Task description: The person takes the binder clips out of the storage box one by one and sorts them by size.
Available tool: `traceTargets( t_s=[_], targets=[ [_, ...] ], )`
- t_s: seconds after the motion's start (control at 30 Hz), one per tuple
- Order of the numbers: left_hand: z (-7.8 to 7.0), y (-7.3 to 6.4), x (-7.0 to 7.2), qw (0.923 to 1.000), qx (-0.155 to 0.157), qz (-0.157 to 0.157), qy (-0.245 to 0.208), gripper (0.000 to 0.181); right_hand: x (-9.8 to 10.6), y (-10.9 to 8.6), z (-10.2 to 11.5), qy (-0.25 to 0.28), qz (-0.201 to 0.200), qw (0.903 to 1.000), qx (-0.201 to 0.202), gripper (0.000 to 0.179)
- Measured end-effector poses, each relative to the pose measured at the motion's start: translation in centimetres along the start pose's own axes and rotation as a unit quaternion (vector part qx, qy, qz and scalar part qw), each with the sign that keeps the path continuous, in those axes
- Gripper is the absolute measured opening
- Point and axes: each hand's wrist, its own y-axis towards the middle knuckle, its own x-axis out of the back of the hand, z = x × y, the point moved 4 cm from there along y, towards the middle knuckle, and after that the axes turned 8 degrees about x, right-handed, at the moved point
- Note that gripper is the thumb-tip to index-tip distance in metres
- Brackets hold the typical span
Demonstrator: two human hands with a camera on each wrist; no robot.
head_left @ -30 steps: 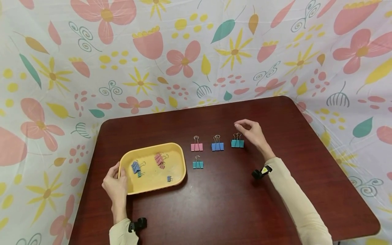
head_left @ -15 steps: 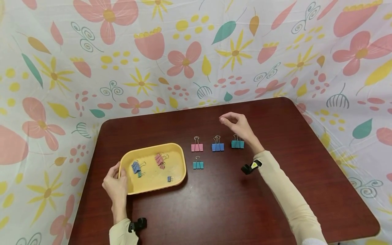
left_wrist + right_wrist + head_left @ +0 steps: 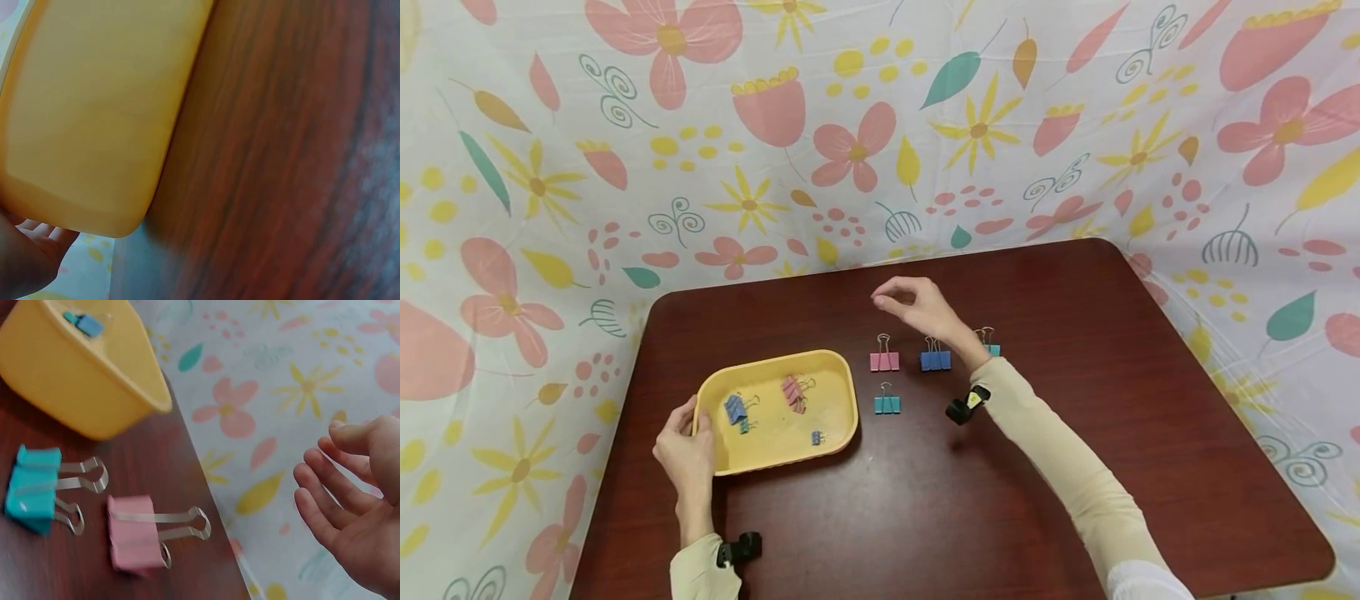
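Note:
My left hand (image 3: 687, 450) grips the left end of a yellow tray (image 3: 842, 392), thumb at the rim and fingers along the outer wall. Inside the tray lie a blue binder clip (image 3: 735, 407), a small teal binder clip (image 3: 744, 426), pink binder clips (image 3: 793, 390) and a small blue binder clip (image 3: 817, 437). Above the table, behind the upright pink binder clip (image 3: 884, 362), hovers my right hand (image 3: 922, 309). The right wrist view shows its fingers (image 3: 325, 487) loosely bent with nothing between them.
Right of the pink clip, a larger blue binder clip (image 3: 936, 361) and a teal binder clip (image 3: 994, 350), partly hidden by my right wrist, form a row. Another teal binder clip (image 3: 887, 405) sits in front. A flowered cloth (image 3: 857, 150) hangs behind the dark wooden table (image 3: 880, 533).
My right hand has moved left, from over the teal clip at the right end of the row to behind the pink one. My left hand and the tray stay in place.

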Motion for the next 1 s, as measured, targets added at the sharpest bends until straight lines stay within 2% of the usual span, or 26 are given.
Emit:
traceTargets(
  t_s=[0.17,0.3,0.47,0.63,0.83,1.0],
  targets=[
    [0.0,0.1,0.1,1.0000,-0.003,0.000,-0.007,0.029,-3.3,0.9,1.1,0.001,0.042,0.9990,0.014,0.014],
    [0.0,0.1,0.0,1.0000,-0.001,0.001,-0.007,0.029,-5.7,1.4,1.9,0.021,0.066,0.9972,0.031,0.013],
    [0.0,0.1,-0.1,1.0000,0.002,0.005,-0.007,0.030,-8.4,1.6,2.5,0.021,0.099,0.9945,0.027,0.013],
    [0.0,0.2,-0.1,0.9999,-0.001,0.005,-0.010,0.030,-11.0,1.2,2.2,-0.008,0.149,0.9886,0.017,0.018],
    [-0.1,0.1,-0.1,0.9999,-0.002,0.006,-0.010,0.029,-13.4,0.3,1.9,-0.073,0.195,0.9780,0.013,0.019],
    [-0.2,0.1,0.0,0.9999,-0.003,0.007,-0.012,0.030,-14.9,-0.3,1.7,-0.105,0.209,0.9718,0.034,0.017]
  ],
)
